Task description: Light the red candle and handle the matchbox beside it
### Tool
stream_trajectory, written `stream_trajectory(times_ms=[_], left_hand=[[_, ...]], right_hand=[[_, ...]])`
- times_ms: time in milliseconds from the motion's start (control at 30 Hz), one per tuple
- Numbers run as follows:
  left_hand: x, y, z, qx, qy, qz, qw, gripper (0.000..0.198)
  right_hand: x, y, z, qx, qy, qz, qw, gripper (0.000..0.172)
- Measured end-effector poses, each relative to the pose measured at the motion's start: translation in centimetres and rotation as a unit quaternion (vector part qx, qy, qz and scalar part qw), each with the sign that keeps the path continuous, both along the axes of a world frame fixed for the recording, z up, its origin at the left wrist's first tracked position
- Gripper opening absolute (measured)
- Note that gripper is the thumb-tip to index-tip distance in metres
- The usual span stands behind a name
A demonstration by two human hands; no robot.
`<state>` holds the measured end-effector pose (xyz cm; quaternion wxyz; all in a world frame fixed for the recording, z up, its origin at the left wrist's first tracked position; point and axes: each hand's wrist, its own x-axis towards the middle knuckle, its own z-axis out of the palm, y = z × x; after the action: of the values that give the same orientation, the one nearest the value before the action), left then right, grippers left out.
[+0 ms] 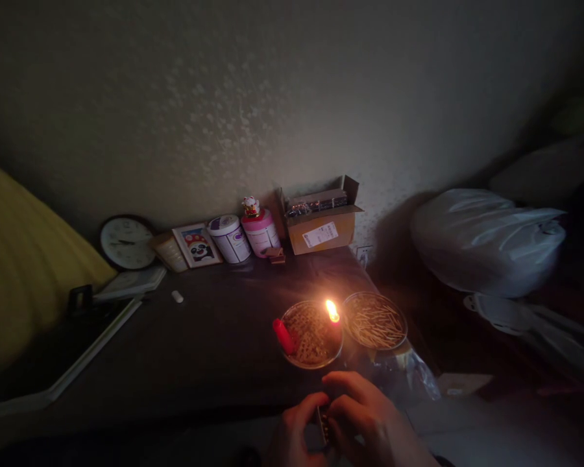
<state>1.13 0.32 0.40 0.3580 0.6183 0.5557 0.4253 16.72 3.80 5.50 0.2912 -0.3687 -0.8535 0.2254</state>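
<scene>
The room is dark. A lit candle flame (331, 311) burns between two round glass bowls. The left bowl (313, 336) holds small sticks and a red lighter-like object (283, 336) leans on its rim. The right bowl (374, 321) holds pale sticks, likely matches. Close to me, my left hand (296, 436) and my right hand (365, 418) meet around a small dark box (324, 425), seemingly a matchbox; both grip it. The hands sit just in front of the left bowl.
A dark table (214, 344) runs to the wall. Along the wall stand a round clock (126, 243), a framed panda picture (197, 246), two canisters (246, 237) and an open cardboard box (321, 224). A white plastic bag (486, 240) lies right; yellow fabric (24, 272) left.
</scene>
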Motion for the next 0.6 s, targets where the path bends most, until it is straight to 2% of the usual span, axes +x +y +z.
stream_trajectory(times_ms=[200,400,600], left_hand=[[0.4,-0.2,0.3,0.040,-0.027,0.032,0.998,0.029],[-0.3,0.0,-0.9,0.015,-0.039,0.019,0.999,0.043],[-0.4,0.2,-1.4,0.004,-0.065,-0.012,0.998,0.040]], right_hand=[[0.0,-0.1,0.3,-0.021,0.016,-0.010,1.000,0.015],[0.1,-0.2,0.6,-0.055,0.019,0.024,0.998,0.014],[0.1,0.0,0.3,-0.050,0.006,0.022,0.998,0.016]])
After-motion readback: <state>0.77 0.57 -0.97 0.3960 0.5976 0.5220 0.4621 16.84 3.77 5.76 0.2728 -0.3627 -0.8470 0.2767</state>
